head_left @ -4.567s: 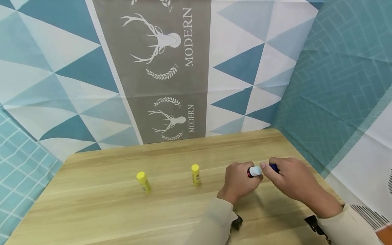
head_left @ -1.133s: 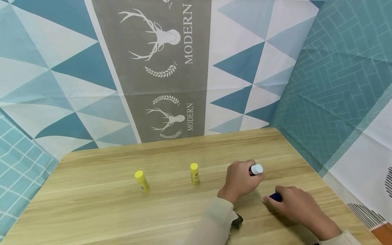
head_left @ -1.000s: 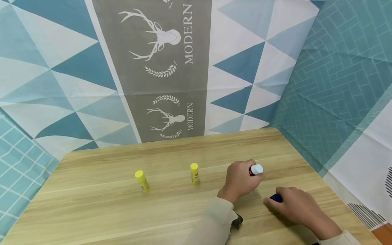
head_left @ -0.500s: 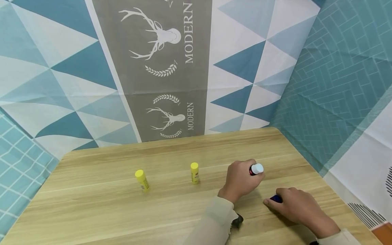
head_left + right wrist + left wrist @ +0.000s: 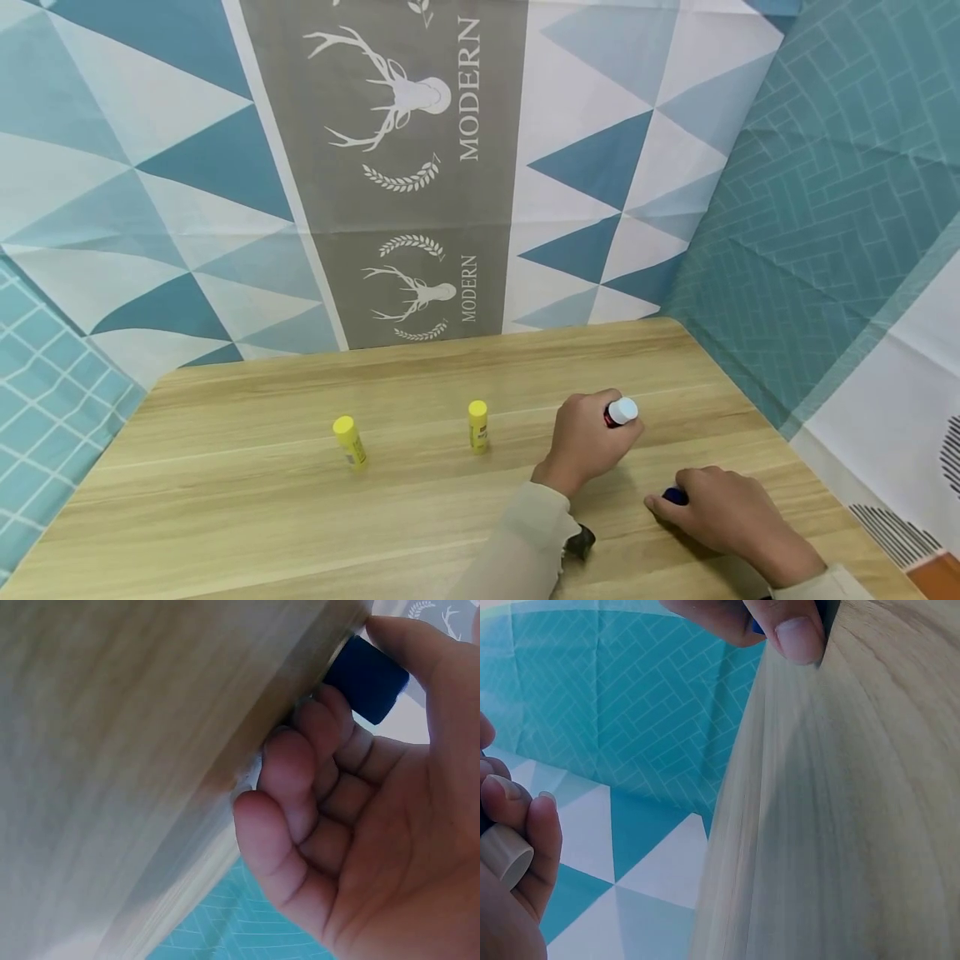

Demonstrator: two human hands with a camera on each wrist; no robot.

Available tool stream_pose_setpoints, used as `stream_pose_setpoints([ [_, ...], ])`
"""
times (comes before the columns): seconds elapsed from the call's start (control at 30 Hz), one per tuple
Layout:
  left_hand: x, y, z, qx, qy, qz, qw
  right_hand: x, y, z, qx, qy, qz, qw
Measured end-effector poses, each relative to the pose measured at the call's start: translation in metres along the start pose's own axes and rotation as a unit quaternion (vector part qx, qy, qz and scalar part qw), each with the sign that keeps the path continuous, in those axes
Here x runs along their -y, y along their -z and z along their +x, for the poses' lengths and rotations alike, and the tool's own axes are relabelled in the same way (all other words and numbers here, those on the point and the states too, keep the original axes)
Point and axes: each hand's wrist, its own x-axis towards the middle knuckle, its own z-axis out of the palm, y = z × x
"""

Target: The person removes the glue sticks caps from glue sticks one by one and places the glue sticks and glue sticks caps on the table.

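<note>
My left hand (image 5: 588, 442) grips an uncapped glue stick (image 5: 622, 411) with a dark body, a bit of red label and a bare white end pointing up and right. In the left wrist view the pale, round end (image 5: 508, 855) pokes out past curled fingers. Lower and to the right, my right hand (image 5: 727, 508) holds a dark blue cap (image 5: 675, 496) down at the tabletop. The right wrist view has the cap (image 5: 367, 679) between thumb and index finger, while the other fingertips (image 5: 261, 825) curl against the wood.
Two yellow glue sticks stand on the wooden table (image 5: 300, 533), one at the left (image 5: 350, 442) and one near the middle (image 5: 478, 427). Patterned cloth (image 5: 420, 200) hangs behind the table, and a teal cloth (image 5: 817, 225) lines the right side.
Some seconds ago both hands met at the glue stick's white end. My right hand has since come away down and right with the blue cap; my left has stayed nearly still.
</note>
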Motion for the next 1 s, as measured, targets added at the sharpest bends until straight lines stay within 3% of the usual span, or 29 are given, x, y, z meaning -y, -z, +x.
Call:
stream_pose_setpoints([
  [0.17, 0.000, 0.001, -0.001, 0.010, 0.040, -0.035, 0.9985, 0.000, -0.001, -0.001, 0.002, -0.003, 0.000, 1.0000],
  [0.43, 0.001, 0.006, 0.001, 0.010, 0.057, -0.060, 0.9965, -0.001, 0.001, 0.000, -0.005, 0.000, 0.004, 1.0000],
  [0.7, 0.002, 0.005, -0.002, 0.046, 0.092, -0.098, 0.9899, 0.001, 0.009, -0.006, 0.022, -0.002, 0.002, 0.9998],
  [1.0, -0.001, 0.003, 0.001, 0.039, 0.087, -0.097, 0.9907, 0.005, 0.037, -0.006, 0.001, 0.005, 0.002, 1.0000],
])
